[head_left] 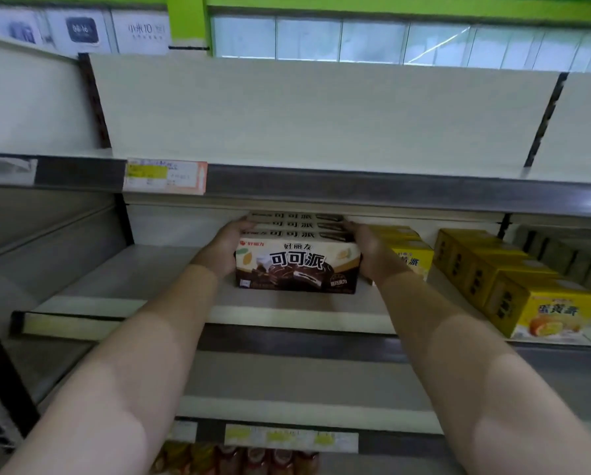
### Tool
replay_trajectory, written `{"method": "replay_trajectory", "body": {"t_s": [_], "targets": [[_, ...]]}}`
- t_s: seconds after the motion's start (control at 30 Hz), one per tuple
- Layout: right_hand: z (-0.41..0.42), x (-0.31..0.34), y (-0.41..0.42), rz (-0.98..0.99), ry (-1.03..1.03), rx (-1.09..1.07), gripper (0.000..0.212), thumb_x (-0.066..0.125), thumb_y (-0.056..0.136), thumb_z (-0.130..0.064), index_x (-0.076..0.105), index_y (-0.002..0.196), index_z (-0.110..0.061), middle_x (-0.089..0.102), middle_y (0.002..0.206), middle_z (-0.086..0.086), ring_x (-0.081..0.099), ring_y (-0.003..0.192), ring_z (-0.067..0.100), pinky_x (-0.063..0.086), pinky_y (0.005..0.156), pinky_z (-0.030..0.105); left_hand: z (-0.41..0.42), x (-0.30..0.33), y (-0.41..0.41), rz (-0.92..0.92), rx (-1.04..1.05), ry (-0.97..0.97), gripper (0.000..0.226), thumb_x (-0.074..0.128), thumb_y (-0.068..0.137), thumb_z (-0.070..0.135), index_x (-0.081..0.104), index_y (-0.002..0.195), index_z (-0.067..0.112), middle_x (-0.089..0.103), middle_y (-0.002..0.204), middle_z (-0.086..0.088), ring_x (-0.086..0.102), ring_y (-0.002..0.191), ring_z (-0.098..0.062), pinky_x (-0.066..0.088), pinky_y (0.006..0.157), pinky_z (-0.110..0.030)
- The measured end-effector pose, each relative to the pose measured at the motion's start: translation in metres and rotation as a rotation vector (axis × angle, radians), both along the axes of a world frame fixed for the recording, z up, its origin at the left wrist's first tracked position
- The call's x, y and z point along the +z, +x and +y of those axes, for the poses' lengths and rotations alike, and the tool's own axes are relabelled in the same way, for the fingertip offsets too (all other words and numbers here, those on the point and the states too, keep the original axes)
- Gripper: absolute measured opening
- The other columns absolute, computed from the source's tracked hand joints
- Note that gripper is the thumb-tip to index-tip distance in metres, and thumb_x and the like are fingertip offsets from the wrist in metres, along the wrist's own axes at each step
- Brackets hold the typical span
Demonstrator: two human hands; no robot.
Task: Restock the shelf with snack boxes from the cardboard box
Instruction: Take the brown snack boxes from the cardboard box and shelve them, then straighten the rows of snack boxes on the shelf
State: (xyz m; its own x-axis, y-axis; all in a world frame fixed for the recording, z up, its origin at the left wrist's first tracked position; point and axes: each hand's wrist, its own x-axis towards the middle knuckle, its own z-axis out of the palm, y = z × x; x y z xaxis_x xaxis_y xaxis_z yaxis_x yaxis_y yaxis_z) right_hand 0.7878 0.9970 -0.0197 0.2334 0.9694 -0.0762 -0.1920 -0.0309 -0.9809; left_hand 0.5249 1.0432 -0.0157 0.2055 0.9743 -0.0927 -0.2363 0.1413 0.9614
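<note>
- While both my arms reach into the middle shelf (pixel 218 305), I see a row of brown chocolate pie boxes (pixel 297 265) standing on it, front box facing me, more lined up behind it.
- Left hand (pixel 224 246) pressed flat on the row's left side, fingers (pixel 244 224) straight and together, reaching along the rear boxes.
- Right hand (pixel 369 248) on the row's right side, fingers (pixel 350 225) straight and pressed together against the rear boxes, palm by the front box's right end.
- Row squeezed between the two hands, bottom resting on the shelf.
- Yellow egg-yolk pie boxes (pixel 407 260) just beside my right hand, second yellow row (pixel 513 286) further right on the same shelf.
- Top shelf (pixel 321 156) above with a price tag (pixel 165 176) on its front rail.
- Bottom shelf below shows packaged snacks (pixel 239 457), too blurred to name.
</note>
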Motion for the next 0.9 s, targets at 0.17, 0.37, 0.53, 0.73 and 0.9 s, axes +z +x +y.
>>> {"method": "replay_trajectory", "body": {"t_s": [0.17,0.37,0.53,0.73,0.9], "targets": [[-0.005,0.000,-0.003,-0.046,-0.024,-0.004,0.028,0.046,0.102,-0.030,0.063,0.097,-0.009,0.073,0.070,0.011,0.069,0.056,0.024,0.056,0.060,0.033,0.000,-0.006,-0.003,-0.044,-0.004,0.000,0.031,0.055,0.096,0.020,0.062,0.126,0.020,0.068,0.120,-0.018,0.062,0.115,-0.040,0.042,0.103,-0.061],[-0.006,-0.005,0.000,-0.059,0.023,0.002,0.040,0.048,0.097,-0.040,0.067,0.111,-0.008,0.075,0.093,0.019,0.072,0.077,0.033,0.056,0.083,0.048,-0.002,0.000,0.001,-0.020,0.046,-0.042,0.030,0.061,0.091,0.025,0.064,0.120,0.019,0.073,0.107,-0.017,0.070,0.097,-0.036,0.051,0.095,-0.056],[-0.006,-0.005,0.005,-0.102,-0.042,-0.022,0.047,0.053,0.090,-0.048,0.067,0.113,-0.009,0.073,0.106,0.021,0.070,0.097,0.039,0.052,0.095,0.053,0.001,0.003,0.001,0.060,0.096,-0.055,0.028,0.059,0.095,0.033,0.064,0.117,0.015,0.074,0.093,-0.016,0.072,0.082,-0.031,0.059,0.082,-0.048],[-0.014,0.033,-0.009,-0.407,-0.117,-0.089,0.027,0.053,0.098,-0.024,0.062,0.080,-0.007,0.070,0.081,0.016,0.064,0.073,0.032,0.052,0.075,0.044,-0.005,0.033,0.004,0.489,0.183,0.061,0.014,0.055,0.098,0.017,0.061,0.099,0.005,0.071,0.085,-0.017,0.066,0.067,-0.028,0.056,0.066,-0.035],[-0.029,0.045,-0.015,-0.578,-0.049,-0.118,0.021,0.052,0.101,-0.019,0.063,0.103,-0.002,0.062,0.107,0.012,0.063,0.091,0.028,0.045,0.073,0.027,-0.020,0.048,0.024,1.111,0.264,0.472,0.032,0.051,0.091,0.006,0.047,0.060,0.009,0.054,0.065,-0.006,0.050,0.055,-0.019,0.032,0.044,-0.023]]}}
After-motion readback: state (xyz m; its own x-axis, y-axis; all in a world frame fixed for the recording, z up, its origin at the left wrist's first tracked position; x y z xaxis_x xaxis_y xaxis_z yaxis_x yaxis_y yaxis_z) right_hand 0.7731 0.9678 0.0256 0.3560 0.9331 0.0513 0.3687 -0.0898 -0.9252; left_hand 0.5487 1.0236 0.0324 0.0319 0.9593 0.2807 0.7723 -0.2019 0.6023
